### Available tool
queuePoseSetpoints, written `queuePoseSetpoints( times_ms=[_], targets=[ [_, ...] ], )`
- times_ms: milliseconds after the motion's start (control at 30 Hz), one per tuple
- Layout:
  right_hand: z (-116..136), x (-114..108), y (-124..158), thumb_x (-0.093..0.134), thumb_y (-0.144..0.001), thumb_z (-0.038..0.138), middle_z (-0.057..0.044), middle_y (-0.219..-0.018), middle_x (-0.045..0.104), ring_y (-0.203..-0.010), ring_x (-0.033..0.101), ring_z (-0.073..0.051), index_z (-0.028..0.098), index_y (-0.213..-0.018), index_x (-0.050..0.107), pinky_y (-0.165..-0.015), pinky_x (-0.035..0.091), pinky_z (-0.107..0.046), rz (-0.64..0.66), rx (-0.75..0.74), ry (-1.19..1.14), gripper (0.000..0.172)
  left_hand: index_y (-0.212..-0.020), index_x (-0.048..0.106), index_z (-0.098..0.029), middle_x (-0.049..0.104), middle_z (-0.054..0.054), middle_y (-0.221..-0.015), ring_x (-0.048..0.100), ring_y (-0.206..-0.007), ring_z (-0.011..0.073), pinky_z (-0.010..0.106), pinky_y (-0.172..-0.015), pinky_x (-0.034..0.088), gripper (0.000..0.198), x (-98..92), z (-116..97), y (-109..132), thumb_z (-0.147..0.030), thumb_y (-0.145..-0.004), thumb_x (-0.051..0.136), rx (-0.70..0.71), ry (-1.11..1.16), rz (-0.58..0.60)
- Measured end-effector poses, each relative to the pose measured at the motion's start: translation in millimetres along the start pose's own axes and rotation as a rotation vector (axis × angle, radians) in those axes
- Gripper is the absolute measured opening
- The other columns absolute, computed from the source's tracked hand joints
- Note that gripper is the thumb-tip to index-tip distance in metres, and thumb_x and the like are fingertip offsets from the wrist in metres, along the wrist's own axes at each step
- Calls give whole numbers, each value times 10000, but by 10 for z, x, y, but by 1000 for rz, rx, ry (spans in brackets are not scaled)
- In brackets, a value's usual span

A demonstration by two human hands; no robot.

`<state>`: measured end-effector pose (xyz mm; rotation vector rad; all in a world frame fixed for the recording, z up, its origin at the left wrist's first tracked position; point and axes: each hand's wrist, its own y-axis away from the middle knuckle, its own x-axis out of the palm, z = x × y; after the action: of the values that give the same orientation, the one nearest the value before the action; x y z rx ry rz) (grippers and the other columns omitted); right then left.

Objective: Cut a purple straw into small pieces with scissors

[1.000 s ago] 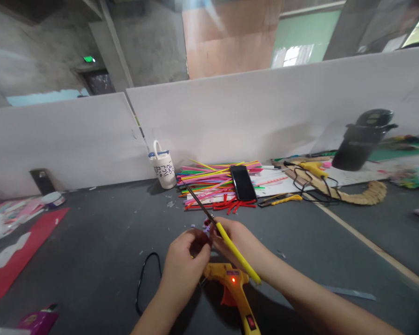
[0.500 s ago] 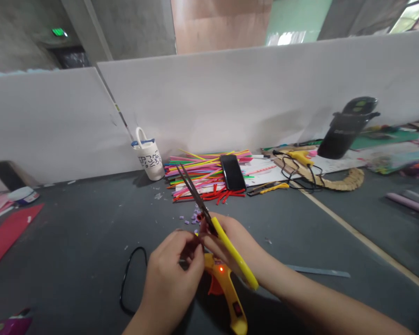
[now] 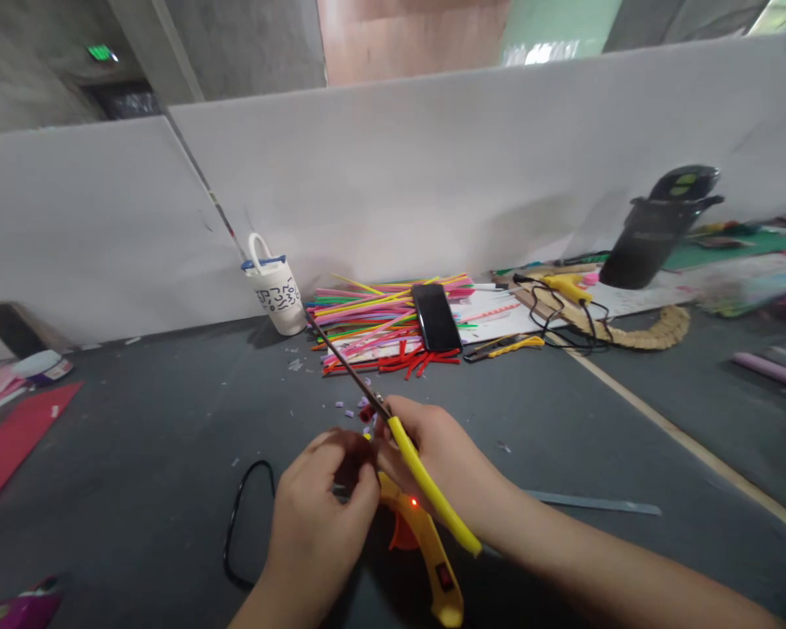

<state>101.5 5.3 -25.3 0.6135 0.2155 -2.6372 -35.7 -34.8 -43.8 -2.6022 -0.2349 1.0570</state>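
Yellow-handled scissors point(image 3: 425, 489) are in my right hand point(image 3: 445, 463), their dark blades pointing up and to the left. My left hand point(image 3: 324, 507) is closed in a pinch, its fingertips meeting those of my right hand; whatever lies between them is hidden. Just under the hands lies a yellow hot glue gun point(image 3: 436, 555) with a red light on and an orange trigger. Small purple cut pieces point(image 3: 349, 414) are scattered beyond my fingers, beside a small dark red piece point(image 3: 367, 413).
Colourful pipe cleaners point(image 3: 360, 306) lie at the back under a black phone point(image 3: 437, 316). A white cup point(image 3: 279, 297) stands left of them. To the right are a utility knife point(image 3: 506, 347), another yellow glue gun point(image 3: 568, 286) and a dark bottle point(image 3: 658, 231). A translucent stick point(image 3: 596, 502) lies by my right forearm.
The scissors' blades have tipped lower and to the left and now look nearly closed together. My left hand stays almost in place. The view has shifted slightly.
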Motion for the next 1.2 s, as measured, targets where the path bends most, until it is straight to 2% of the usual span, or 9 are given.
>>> queuePoseSetpoints(
  times_ms=[200,333,400,467,633,767,933,1067,1200],
  targets=[
    [-26,29,19,517,-674,158,2,-669,578,-586,480,-140,193,-724,508,-533,340,-225,-36,-18,112,62,-696,628,-186,678,22,-680,646,-634,196,289,-605,486,78,1,-44,-19,-157,-690,556,-141,123,59],
    [-28,7,9,519,-740,227,7,-683,588,-579,485,-134,199,-733,503,-516,326,-218,-41,-56,163,33,-654,643,-178,670,-3,-600,619,-547,160,242,-528,474,54,-3,-68,-56,-146,-638,602,-335,438,39],
    [-31,-34,-16,533,-774,310,8,-701,592,-587,497,-135,202,-768,506,-513,326,-217,-30,-60,164,111,-636,639,-167,640,-22,-536,580,-468,127,215,-470,456,12,-16,-56,-83,-164,-626,645,-446,619,15],
    [-35,-80,-44,553,-780,405,6,-711,591,-592,508,-138,202,-806,503,-513,327,-219,-14,-54,185,210,-663,635,-164,628,-36,-526,565,-444,107,202,-459,454,66,-37,-28,-106,-198,-633,683,-504,779,-24],
    [-45,-110,-61,588,-732,552,-16,-759,599,-630,528,-161,194,-864,495,-541,337,-242,1,-68,336,393,-715,633,-155,664,-15,-577,576,-472,98,192,-474,466,85,-101,14,-130,-188,-663,692,-501,1002,-146],
    [-50,-41,-35,604,-716,549,-43,-801,597,-657,538,-188,186,-857,492,-561,345,-270,-5,-133,508,406,-710,650,-143,667,-7,-610,572,-475,93,192,-471,473,77,-142,-8,-134,-184,-666,697,-514,1011,-199],
    [-34,17,7,648,-669,552,-70,-858,594,-724,555,-225,181,-876,490,-600,370,-294,-24,-137,600,453,-679,667,-155,655,-25,-602,568,-497,81,165,-476,463,61,-179,-17,-139,-159,-642,715,-485,1075,-285],
    [-24,20,14,600,-701,582,-54,-814,601,-696,574,-234,192,-887,496,-573,363,-292,-34,-122,623,444,-682,669,-161,671,-21,-604,570,-466,83,171,-463,459,108,-195,-28,-135,-112,-603,724,-489,1142,-284],
    [-41,13,-6,561,-718,608,-57,-761,612,-673,581,-250,188,-854,507,-549,351,-300,-54,-130,689,445,-666,663,-153,664,-13,-583,579,-487,92,177,-478,462,58,-194,-34,-120,-139,-636,710,-494,1132,-256]
  ],
)
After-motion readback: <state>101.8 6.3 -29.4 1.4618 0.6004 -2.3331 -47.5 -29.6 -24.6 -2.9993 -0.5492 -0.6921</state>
